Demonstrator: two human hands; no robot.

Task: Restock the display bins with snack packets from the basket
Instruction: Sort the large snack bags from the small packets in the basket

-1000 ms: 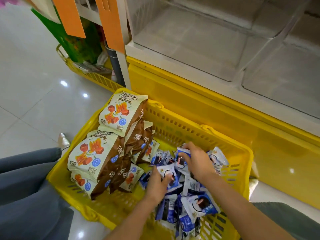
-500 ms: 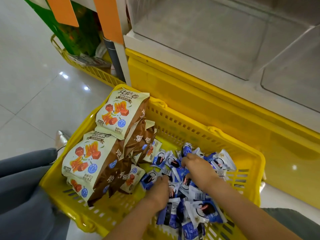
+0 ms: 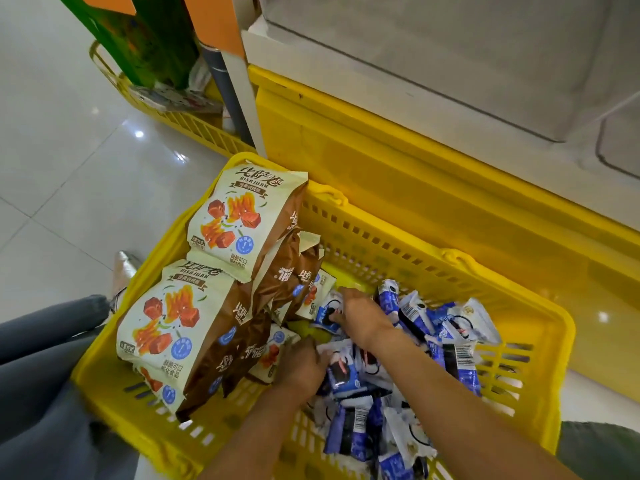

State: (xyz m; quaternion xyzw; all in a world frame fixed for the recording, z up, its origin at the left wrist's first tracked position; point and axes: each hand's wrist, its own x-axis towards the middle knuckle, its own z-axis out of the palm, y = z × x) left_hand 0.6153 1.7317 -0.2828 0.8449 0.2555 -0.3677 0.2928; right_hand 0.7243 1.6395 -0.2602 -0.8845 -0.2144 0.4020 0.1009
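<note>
I am scooping up the little blue packets in the yellow basket. A moment ago my right hand was on top of the pile; now it is reaching further left, toward the big brown bags, fingers curled on a small packet. My left hand is pushing in low beside it, but I cannot tell if it is gripping anything. I am still gathering a handful, I think. The clear bins up above are looking empty, so nothing is restocked yet.
</note>
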